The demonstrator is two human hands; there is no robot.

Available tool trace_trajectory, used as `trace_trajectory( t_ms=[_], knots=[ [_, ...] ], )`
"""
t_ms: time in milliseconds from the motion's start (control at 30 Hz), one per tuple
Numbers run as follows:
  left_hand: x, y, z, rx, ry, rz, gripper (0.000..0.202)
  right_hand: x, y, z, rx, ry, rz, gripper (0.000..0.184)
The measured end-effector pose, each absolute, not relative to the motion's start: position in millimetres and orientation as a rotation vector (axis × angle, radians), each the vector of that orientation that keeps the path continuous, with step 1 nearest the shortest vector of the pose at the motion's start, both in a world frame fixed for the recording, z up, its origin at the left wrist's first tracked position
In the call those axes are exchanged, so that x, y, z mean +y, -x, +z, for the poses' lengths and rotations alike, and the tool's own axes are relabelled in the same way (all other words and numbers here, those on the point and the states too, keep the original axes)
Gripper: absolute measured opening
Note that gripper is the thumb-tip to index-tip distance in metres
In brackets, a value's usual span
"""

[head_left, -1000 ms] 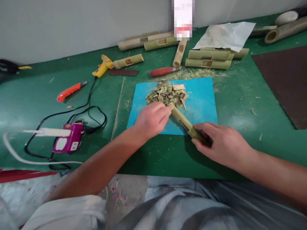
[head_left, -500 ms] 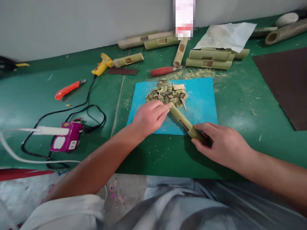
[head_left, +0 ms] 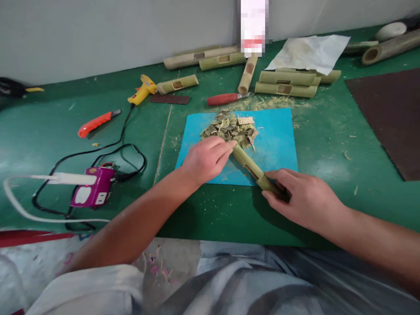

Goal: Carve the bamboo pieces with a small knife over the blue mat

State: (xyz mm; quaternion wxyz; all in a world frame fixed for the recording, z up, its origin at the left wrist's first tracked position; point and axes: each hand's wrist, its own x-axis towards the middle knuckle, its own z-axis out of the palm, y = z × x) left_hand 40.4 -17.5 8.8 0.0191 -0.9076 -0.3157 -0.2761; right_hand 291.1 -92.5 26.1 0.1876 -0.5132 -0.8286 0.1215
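Observation:
A green bamboo tube [head_left: 243, 157] with a rectangular slot cut in its upper side lies slantwise over a blue sheet [head_left: 278, 144]. My left hand [head_left: 206, 159] is closed on its far end, fingertips on the rim. Around the near end my right hand [head_left: 302, 192] is wrapped, thumb below and fingers above; that end is partly hidden by the hand. Just beyond my left hand a heap of bamboo chips and shavings [head_left: 229, 129] rests on the sheet.
Behind the sheet lie a red-handled knife [head_left: 223, 99] and several slotted bamboo tubes [head_left: 285, 89]. To the left are a yellow glue gun [head_left: 143, 89], an orange utility knife [head_left: 95, 124] and a purple power adapter [head_left: 93, 187] with cords. A dark brown sheet [head_left: 390, 118] is at right.
Both hands and the bamboo tube hold nearly the same position. The whole view has shifted very slightly.

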Motion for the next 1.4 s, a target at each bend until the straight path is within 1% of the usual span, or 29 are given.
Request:
trace_trajectory(
  t_ms=[133,267,400,500,633,800,967,1133,1267,1400],
  knots=[
    [-21.8,-42.4,8.8,-0.898,2.933,-0.743,0.027,-93.2,-290.8,25.9,-2.346,1.465,0.366,0.019],
    [-24.6,-44.8,10.6,-0.955,2.801,-0.859,0.025,-92.7,-291.4,25.0,-2.342,1.473,0.369,0.024],
    [-27.4,-46.3,11.2,-0.820,2.923,-0.779,0.027,-91.9,-291.3,25.1,-2.350,1.459,0.399,0.021],
    [-26.1,-44.6,8.9,-1.019,2.829,-0.875,0.025,-91.9,-291.0,25.6,-2.337,1.458,0.388,0.023],
    [-23.4,-42.7,6.2,-0.862,2.916,-0.821,0.027,-92.1,-291.4,25.7,-2.348,1.462,0.409,0.021],
    [-25.8,-45.6,11.6,-1.010,2.831,-0.844,0.026,-92.0,-292.0,26.8,-2.343,1.495,0.437,0.026],
    [-35.5,-51.2,14.2,-0.818,2.890,-0.752,0.025,-91.1,-292.4,28.0,-2.354,1.497,0.467,0.024],
    [-21.4,-42.1,14.4,-1.014,2.762,-0.733,0.030,-90.8,-293.5,27.1,-2.350,1.487,0.450,0.027],
    [-17.6,-38.2,15.3,-1.064,2.783,-0.746,0.035,-90.4,-293.5,27.2,-2.359,1.489,0.450,0.026],
    [-19.7,-40.1,13.9,-1.075,2.794,-0.820,0.031,-89.8,-293.5,27.0,-2.352,1.493,0.446,0.027]
  ],
)
